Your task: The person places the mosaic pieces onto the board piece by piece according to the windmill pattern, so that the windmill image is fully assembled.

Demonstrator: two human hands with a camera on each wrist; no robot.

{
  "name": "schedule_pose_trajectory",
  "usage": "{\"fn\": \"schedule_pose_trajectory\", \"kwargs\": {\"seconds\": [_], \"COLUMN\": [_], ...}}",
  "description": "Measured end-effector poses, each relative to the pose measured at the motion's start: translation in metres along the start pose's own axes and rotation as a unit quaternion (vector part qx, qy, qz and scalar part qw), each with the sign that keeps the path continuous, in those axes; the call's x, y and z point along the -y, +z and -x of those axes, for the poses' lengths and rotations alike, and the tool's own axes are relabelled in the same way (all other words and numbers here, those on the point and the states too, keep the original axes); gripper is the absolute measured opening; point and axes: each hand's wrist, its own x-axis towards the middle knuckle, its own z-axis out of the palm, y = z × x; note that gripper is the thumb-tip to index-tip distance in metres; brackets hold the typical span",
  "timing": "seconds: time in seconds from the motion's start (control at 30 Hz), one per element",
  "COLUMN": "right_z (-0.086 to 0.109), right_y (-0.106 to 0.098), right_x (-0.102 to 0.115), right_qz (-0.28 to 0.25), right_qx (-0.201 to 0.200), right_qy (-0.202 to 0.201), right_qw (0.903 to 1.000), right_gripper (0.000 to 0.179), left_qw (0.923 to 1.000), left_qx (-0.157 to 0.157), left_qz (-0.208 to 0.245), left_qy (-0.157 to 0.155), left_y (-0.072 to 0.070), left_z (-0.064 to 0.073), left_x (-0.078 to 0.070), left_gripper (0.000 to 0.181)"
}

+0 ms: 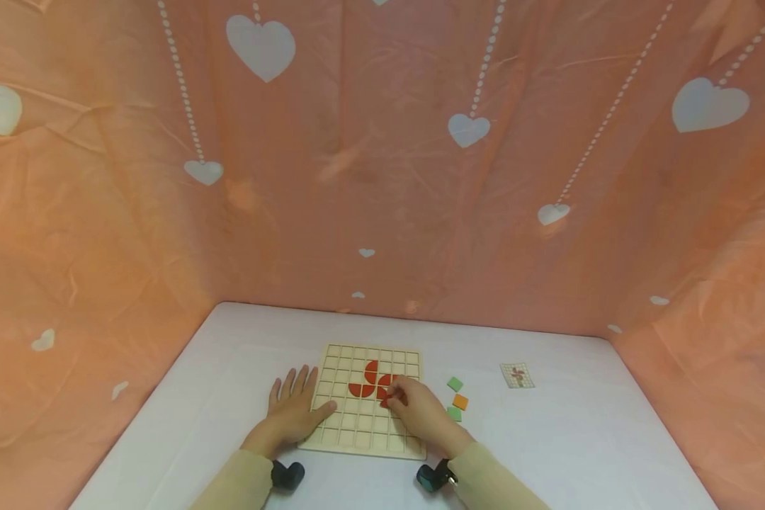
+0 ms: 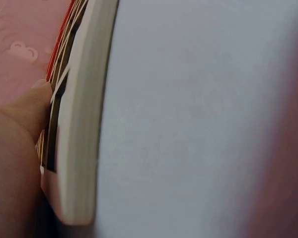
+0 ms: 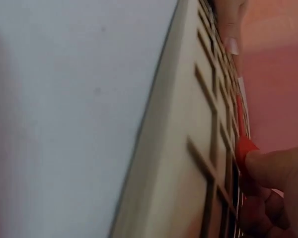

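A square wooden grid board (image 1: 357,440) lies on the white table, with several red quarter-circle tiles (image 1: 360,390) arranged like a pinwheel near its middle. My right hand (image 1: 423,414) is over the right half of the board and pinches a red tile (image 3: 244,151) beside the pinwheel; its fingers partly cover that tile, so its full shape is hidden. My left hand (image 1: 293,414) lies spread along the board's left edge, fingers on the table and thumb on the board. In the left wrist view the thumb (image 2: 35,106) touches the board's rim.
Right of the board lie two green square tiles (image 1: 455,384) and an orange square tile (image 1: 460,401). Farther right is a small card (image 1: 517,375) printed with a grid and a red pattern. Orange curtains with white hearts (image 1: 382,212) enclose the table's back and sides.
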Motion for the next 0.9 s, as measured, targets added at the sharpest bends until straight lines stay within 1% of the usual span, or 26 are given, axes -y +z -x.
{"fn": "schedule_pose_trajectory", "kwargs": {"seconds": [0.2, 0.33, 0.6, 0.77, 0.9], "right_z": [-0.005, -0.007, -0.006, -0.004, 0.0], "right_y": [0.006, 0.009, 0.01, 0.011, 0.011], "right_x": [0.002, 0.003, 0.005, 0.006, 0.009], "right_qz": [0.031, 0.065, 0.075, 0.078, 0.087], "right_qx": [-0.008, -0.014, -0.017, -0.012, -0.002], "right_qy": [-0.015, -0.031, -0.04, -0.033, -0.037], "right_qw": [0.9994, 0.9973, 0.9962, 0.9964, 0.9955], "right_gripper": [0.006, 0.009, 0.022, 0.025, 0.026], "left_qw": [1.0, 1.0, 1.0, 1.0, 1.0], "left_qx": [0.001, 0.002, -0.001, -0.004, -0.003], "left_qz": [0.002, -0.001, -0.003, -0.001, -0.001], "left_qy": [0.0, -0.004, 0.002, 0.003, 0.001], "left_y": [-0.001, -0.001, -0.001, -0.001, 0.0], "left_z": [0.0, 0.001, 0.002, 0.002, 0.002], "left_x": [-0.001, -0.002, 0.0, 0.0, 0.0], "left_gripper": [0.089, 0.089, 0.088, 0.088, 0.089]}}
